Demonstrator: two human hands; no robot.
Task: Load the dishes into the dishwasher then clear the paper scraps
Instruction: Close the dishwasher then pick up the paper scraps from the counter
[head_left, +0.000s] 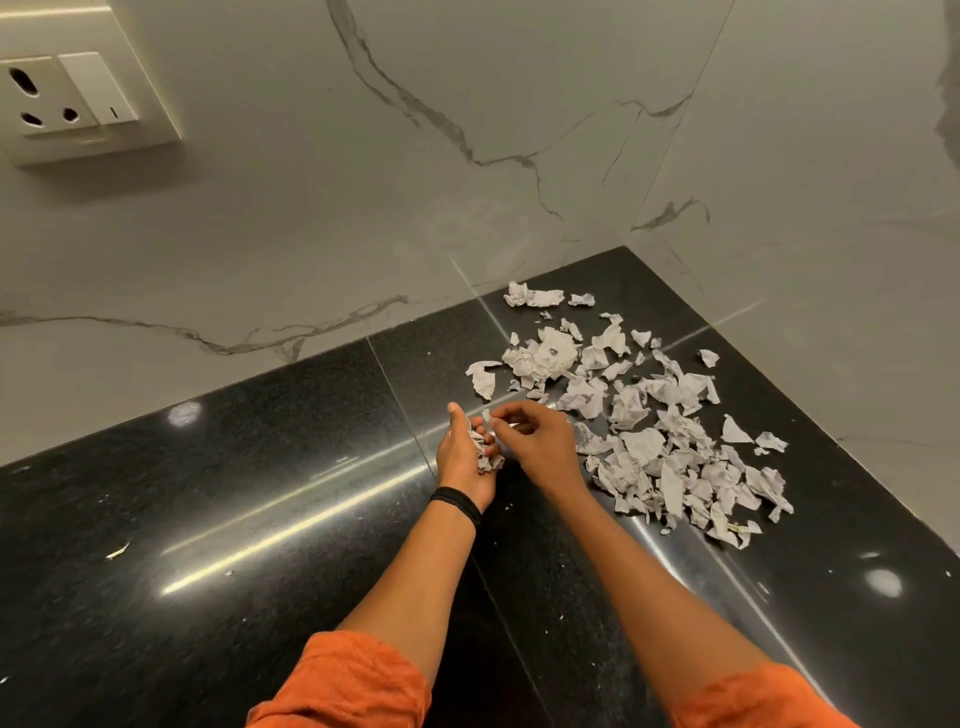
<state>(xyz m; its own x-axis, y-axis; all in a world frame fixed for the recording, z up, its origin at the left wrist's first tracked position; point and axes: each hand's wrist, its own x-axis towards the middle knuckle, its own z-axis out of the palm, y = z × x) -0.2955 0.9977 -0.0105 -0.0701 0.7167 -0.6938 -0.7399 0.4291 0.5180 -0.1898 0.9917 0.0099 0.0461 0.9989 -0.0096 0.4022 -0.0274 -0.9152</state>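
Cupped palm-up round a small clump (487, 456) of crumpled white paper, left hand (457, 460) with fingers curled loosely about it. Meeting it from the right, right hand (543, 441), fingertips drawn narrow and pinching a tiny white shred (493, 422) just above that clump. Directly right of the grip and stretching beyond it toward the wall corner, a loose pile (649, 431) of torn, crumpled paper scraps, nearest pieces just beside the right hand, all lying on a glossy black countertop (260, 493). Below the grip, a black band (457, 505) on the left wrist and 2 rolled orange sleeves (348, 680). Well left of the grip and high on the veined marble wall (519, 78), a white socket plate (78, 93) with 1 switch.
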